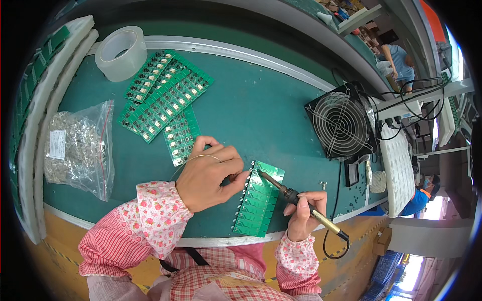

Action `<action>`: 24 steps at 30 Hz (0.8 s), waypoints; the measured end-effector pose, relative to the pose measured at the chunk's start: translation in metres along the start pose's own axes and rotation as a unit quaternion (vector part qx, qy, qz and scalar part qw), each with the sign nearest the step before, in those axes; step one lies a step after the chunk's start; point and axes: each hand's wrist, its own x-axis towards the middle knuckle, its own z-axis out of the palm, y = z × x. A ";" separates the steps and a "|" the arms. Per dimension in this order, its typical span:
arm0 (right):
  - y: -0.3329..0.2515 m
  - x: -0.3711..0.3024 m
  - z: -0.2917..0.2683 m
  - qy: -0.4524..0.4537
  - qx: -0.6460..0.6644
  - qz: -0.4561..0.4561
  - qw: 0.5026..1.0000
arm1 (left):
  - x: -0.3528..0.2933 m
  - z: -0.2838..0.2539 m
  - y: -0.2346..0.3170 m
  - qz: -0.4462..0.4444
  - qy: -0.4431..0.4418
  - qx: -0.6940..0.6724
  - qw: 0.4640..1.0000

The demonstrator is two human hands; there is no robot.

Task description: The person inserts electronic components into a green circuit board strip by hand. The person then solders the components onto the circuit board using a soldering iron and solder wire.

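Note:
A green circuit board panel (254,205) lies near the front edge of the bench, with a row of pins along its left side. My right hand (304,215) is closed round a soldering iron (321,219), whose tip reaches the upper part of that panel. Beside the panel's left edge, my left hand (208,175) is closed, thumb and fingers drawn together. A thin solder wire (201,156) loops over its back; the fingers hide where it ends. Behind the left hand lies a fanned pile of populated circuit boards (168,103).
A roll of clear tape (120,52) and a plastic bag of small parts (78,150) are at the left. White foam trays (55,110) hold boards on the far left. A black fan (341,120) stands at the right, near cables. Two people work in the background.

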 end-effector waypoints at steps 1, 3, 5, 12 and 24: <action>0.000 0.001 0.001 -0.005 -0.003 0.004 1.000 | 0.000 0.000 0.000 -0.001 -0.004 -0.003 1.000; 0.000 0.001 0.001 -0.011 -0.006 0.009 1.000 | 0.000 0.001 0.000 -0.002 -0.009 -0.006 1.000; 0.000 0.002 0.001 -0.014 -0.012 0.015 1.000 | 0.000 0.003 -0.001 -0.001 -0.002 -0.001 1.000; 0.000 0.004 0.001 -0.014 -0.004 0.020 1.000 | 0.001 0.003 -0.001 0.000 -0.006 0.006 1.000; -0.002 0.001 0.000 -0.027 -0.019 0.001 0.999 | -0.001 0.001 0.001 0.005 -0.007 0.010 1.000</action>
